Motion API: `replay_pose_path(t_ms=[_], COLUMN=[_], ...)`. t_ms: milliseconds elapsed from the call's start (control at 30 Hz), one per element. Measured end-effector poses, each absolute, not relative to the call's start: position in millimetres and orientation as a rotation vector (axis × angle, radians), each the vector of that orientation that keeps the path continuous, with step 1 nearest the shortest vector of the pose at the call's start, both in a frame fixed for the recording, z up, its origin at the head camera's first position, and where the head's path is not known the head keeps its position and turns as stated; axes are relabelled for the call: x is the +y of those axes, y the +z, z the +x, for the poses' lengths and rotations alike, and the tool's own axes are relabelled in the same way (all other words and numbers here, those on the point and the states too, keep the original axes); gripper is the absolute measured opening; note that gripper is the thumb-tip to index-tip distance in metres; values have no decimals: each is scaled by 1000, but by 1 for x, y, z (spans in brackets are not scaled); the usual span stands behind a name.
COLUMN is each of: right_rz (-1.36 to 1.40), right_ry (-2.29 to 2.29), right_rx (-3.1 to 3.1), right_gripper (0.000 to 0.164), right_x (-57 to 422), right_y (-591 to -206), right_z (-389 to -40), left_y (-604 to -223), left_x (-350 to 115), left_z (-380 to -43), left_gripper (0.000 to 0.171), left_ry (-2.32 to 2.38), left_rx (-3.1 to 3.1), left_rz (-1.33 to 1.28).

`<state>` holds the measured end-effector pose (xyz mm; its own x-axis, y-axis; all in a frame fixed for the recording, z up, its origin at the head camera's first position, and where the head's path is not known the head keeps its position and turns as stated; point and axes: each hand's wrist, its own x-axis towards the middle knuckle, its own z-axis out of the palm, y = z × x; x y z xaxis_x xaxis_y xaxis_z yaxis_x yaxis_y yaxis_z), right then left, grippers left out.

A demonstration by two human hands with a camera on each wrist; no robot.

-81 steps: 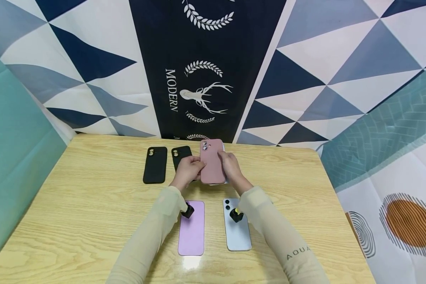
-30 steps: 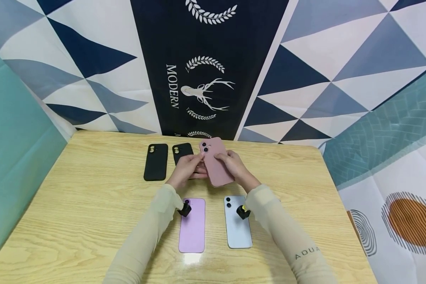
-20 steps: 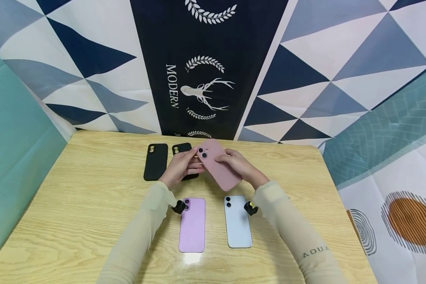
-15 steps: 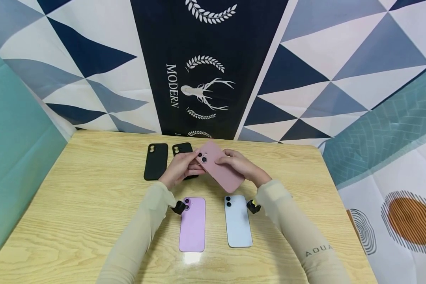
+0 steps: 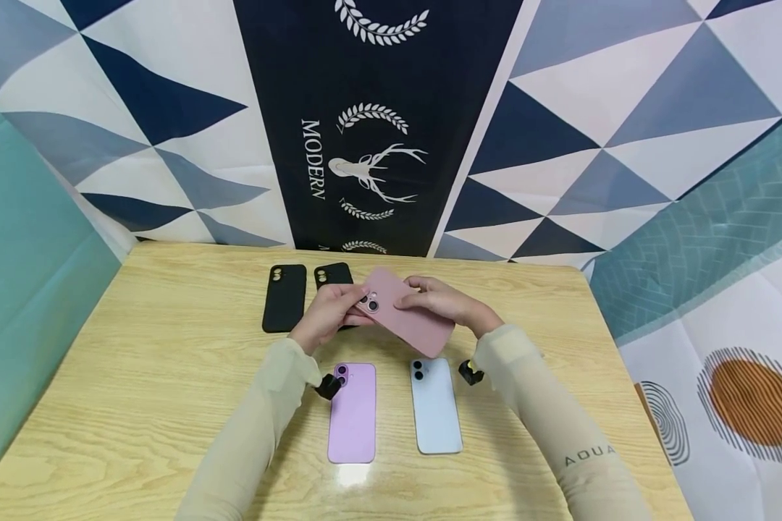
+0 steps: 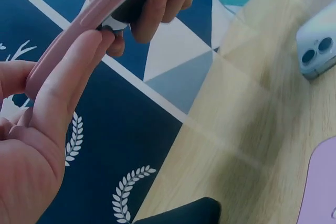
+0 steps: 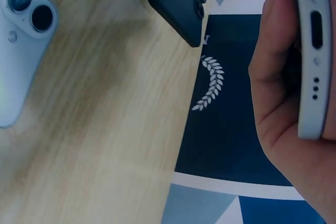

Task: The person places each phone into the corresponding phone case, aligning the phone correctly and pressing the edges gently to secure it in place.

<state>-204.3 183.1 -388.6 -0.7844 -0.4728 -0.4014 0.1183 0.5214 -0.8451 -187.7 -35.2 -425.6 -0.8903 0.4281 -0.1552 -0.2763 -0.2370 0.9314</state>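
A pink phone case (image 5: 409, 323) is held above the table, tilted with its camera end to the upper left. My left hand (image 5: 328, 312) pinches that end, thumb on the back and fingers beneath. At the lower end my right hand (image 5: 448, 302) grips it, thumb lying across the back. Dark camera lenses show through the case's opening. In the right wrist view, the pale phone (image 7: 314, 103) in the case shows its bottom edge with the charging port. Part of its dark screen (image 6: 139, 1) appears in the left wrist view.
A lilac phone (image 5: 353, 427) and a pale blue phone (image 5: 438, 412) lie nearer me on the wooden table (image 5: 169, 405). Behind the left hand are two black phone cases (image 5: 284, 300), the right one partly covered. A patterned cloth (image 5: 371, 72) hangs beyond the back edge.
The pink case has turned counterclockwise from nearly upright, its lower end swinging right. The pale phone that peeked out at its side now has its lenses in the opening. Both hands turned with it.
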Motion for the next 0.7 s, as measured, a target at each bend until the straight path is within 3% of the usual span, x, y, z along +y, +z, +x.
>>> replay_pose_path(t_ms=[167, 433, 700], right_rz=[-288, -68, -167], right_ry=[-1302, -1635, -1689], right_rx=[2220, 2162, 2207], right_gripper=[41, 80, 57], right_x=[188, 193, 173], right_y=[-384, -382, -387], right_z=[-205, -191, -172], left_y=[-423, -418, -415], left_x=[-39, -44, -43], left_z=[-184, -180, -179], left_gripper=[35, 34, 34], left_ry=[2263, 2526, 2718], left_rx=[1588, 1576, 1514], left_rz=[153, 51, -100])
